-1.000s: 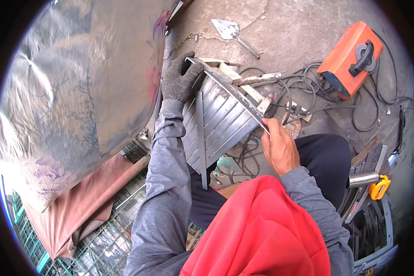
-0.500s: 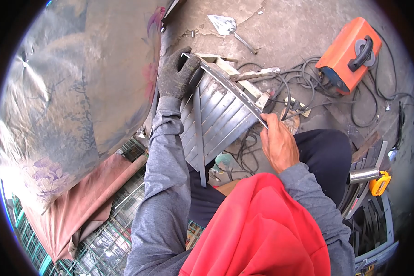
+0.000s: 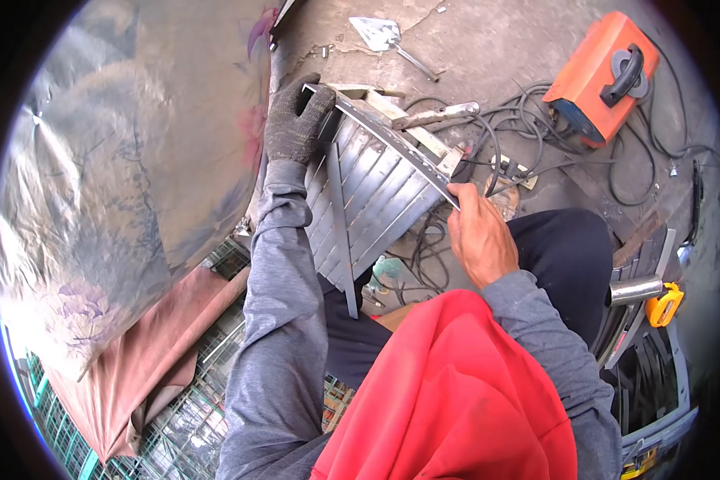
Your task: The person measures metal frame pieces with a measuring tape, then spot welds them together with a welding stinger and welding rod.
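A slatted metal panel [image 3: 376, 188] stands tilted between my knees, with a long flat bar [image 3: 340, 228] lying slantwise across its slats. Along its far edge runs a narrow metal strip [image 3: 392, 140]. My left hand [image 3: 296, 124], in a dark knit glove, is closed around the left corner of the panel, its fingertips over the edge. Bare, my right hand [image 3: 484, 238] pinches the strip's right end between thumb and fingers. Just beyond the strip are a pale angled frame piece [image 3: 424, 138] and a worn metal handle-like piece [image 3: 438, 117].
An orange portable machine [image 3: 604, 80], probably a welder, sits at the upper right amid black cables [image 3: 528, 112]. A trowel [image 3: 376, 34] lies on the concrete floor. At right, a yellow tape measure [image 3: 664, 306] rests by metal pieces. A large patterned sheet [image 3: 136, 160] covers the left side.
The whole view has shifted slightly, so most things appear a little further left and up. Both hands keep their hold on the panel's far edge.
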{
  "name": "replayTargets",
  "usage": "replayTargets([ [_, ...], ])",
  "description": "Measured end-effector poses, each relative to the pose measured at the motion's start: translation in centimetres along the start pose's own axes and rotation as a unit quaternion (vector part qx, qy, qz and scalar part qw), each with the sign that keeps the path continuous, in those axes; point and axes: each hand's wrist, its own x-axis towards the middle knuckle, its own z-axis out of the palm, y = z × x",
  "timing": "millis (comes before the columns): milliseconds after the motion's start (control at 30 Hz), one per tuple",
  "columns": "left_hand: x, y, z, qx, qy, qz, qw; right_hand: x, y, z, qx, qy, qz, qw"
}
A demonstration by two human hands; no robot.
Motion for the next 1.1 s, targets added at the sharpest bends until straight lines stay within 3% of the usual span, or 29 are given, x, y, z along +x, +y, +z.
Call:
replayTargets([
  [233, 0.3, -1.2, 0.1, 0.040, 0.000, 0.020, 0.999, 0.2, -0.2, -0.1, -0.005, 0.007, -0.007, 1.000],
  [333, 0.3, -1.3, 0.3, -0.018, 0.021, 0.022, 0.999, 0.1, -0.2, -0.1, -0.003, 0.005, -0.001, 1.000],
  [600, 0.1, -1.0, -0.1, 0.068, 0.003, 0.038, 0.997, 0.1, -0.1, -0.2, 0.006, 0.004, 0.003, 1.000],
  [800, 0.5, -2.3, 0.4, -0.013, 0.023, 0.029, 0.999, 0.1, 0.1, -0.2, 0.016, 0.011, -0.002, 1.000],
  [1100, 0.3, -1.4, 0.2, 0.028, 0.024, 0.047, 0.998, 0.3, -0.3, -0.2, -0.039, 0.023, 0.007, 0.999],
])
